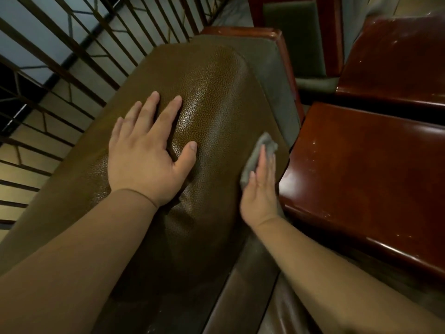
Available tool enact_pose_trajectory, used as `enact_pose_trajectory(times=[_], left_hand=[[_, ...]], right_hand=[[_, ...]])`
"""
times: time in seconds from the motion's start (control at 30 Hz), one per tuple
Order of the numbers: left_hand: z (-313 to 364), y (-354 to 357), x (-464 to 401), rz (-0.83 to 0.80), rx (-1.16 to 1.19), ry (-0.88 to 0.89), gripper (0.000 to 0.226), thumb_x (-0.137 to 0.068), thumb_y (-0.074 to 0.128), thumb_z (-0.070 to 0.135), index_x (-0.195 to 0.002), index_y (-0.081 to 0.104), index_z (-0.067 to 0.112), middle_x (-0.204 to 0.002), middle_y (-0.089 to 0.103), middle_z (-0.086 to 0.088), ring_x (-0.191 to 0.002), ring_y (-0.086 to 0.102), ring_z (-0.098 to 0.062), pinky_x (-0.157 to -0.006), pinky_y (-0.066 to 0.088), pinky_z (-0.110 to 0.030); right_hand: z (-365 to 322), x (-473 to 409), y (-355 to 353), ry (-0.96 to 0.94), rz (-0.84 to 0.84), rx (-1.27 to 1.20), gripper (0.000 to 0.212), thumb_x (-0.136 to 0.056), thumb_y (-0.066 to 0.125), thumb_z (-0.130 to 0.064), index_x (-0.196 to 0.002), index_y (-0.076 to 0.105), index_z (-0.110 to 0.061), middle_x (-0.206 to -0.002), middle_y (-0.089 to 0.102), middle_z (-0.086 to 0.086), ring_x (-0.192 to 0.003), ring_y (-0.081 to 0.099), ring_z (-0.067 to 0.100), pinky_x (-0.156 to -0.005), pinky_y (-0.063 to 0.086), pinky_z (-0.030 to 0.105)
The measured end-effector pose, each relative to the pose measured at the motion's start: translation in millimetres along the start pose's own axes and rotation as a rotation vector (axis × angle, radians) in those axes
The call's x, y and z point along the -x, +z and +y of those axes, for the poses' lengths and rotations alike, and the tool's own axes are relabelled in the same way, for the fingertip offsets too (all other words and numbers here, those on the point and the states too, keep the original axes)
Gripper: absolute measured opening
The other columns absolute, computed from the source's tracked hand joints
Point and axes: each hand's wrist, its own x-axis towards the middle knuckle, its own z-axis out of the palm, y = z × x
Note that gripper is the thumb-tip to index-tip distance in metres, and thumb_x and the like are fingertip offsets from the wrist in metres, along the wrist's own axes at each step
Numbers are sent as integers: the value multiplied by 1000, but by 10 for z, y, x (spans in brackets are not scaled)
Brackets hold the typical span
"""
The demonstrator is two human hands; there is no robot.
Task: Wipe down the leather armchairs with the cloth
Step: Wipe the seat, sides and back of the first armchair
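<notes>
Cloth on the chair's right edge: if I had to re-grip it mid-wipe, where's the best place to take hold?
Take the cloth at its bunched far end, which sticks out past the right hand's fingertips, probably coming from above. The rest lies flat under straight fingers against the cushion, so only that raised end offers a pinch.

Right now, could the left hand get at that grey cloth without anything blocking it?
Probably yes. The left hand lies flat on the leather chair back, and only bare leather separates it from the cloth, which the right hand presses.
</notes>
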Motion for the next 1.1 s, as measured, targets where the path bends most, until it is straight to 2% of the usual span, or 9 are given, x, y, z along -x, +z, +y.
enact_pose_trajectory(times=[0.1, 0.2, 0.27, 0.37, 0.57, 0.73, 0.87, 1.03, 1.1], left_hand=[[6, 0, -1, 0, 11, -1, 77, -95, 31, 71, -165, 22, 41, -173, 24, -2, -159, 21, -32, -127, 20, -59], [-13, 11, -4, 10, 14, 4, 76, -95, 32, 70, -165, 25, 40, -173, 26, -4, -158, 23, -33, -127, 21, -59], [-19, 19, -2, 18, 9, 8, 75, -96, 31, 69, -165, 26, 39, -172, 27, -5, -158, 25, -34, -126, 22, -59], [-11, 24, 6, 25, 10, 11, 73, -98, 30, 68, -165, 26, 39, -172, 28, -6, -157, 25, -34, -126, 22, -59], [-7, 24, 5, 20, 11, 2, 73, -98, 30, 69, -165, 23, 40, -173, 25, -2, -159, 21, -31, -128, 19, -57], [-21, 29, -2, 25, 6, 9, 73, -98, 32, 68, -165, 26, 39, -172, 28, -5, -158, 25, -33, -126, 22, -58], [-14, 23, 1, 23, 11, 4, 73, -97, 30, 69, -165, 25, 40, -172, 27, -4, -158, 23, -32, -127, 21, -58], [-15, 29, 2, 26, 11, 5, 73, -98, 30, 69, -165, 25, 41, -172, 27, -3, -158, 23, -31, -127, 21, -58], [-25, 37, -5, 34, 10, 9, 73, -98, 31, 69, -165, 26, 41, -172, 28, -3, -158, 24, -32, -126, 22, -58]], right_hand=[[-4, 35, -15, 273, -51, -42, 60, -107, 13, -45, -164, -6, -44, -173, -12, -10, -159, -13, 14, -130, 5, 52], [-673, 277, 112, -25, -16, -104, 59, -106, 16, -40, -161, -3, -28, -169, -9, -6, -159, -13, 29, -129, -4, 49], [-939, 438, 163, -150, -83, -132, 61, -106, 19, -42, -163, -1, -31, -171, -12, -4, -158, -21, 20, -128, -11, 43], [-553, 297, 115, -249, -11, -64, 60, -107, 26, -33, -164, 10, -25, -172, 1, 3, -160, -11, 19, -129, 2, 55], [43, 144, -28, 298, -94, -10, 62, -106, 15, -49, -165, -2, -41, -174, -7, -8, -160, -9, 15, -131, 5, 50], [-808, 411, 198, -79, -1, -152, 61, -105, 20, -47, -163, 2, -37, -166, -10, -21, -157, -17, 13, -129, -4, 51], [-292, 310, 200, -60, 23, -48, 68, -102, 33, -50, -164, 12, -33, -175, 9, 5, -161, -3, 27, -129, 9, 55], [54, 264, 53, 339, -7, -90, 79, -96, 28, -63, -166, 5, -34, -175, 3, -2, -161, -1, 17, -129, 12, 53], [-270, 386, 141, 215, -21, -94, 78, -98, 26, -63, -165, 0, -33, -174, -2, 0, -161, -5, 25, -130, 4, 52]])
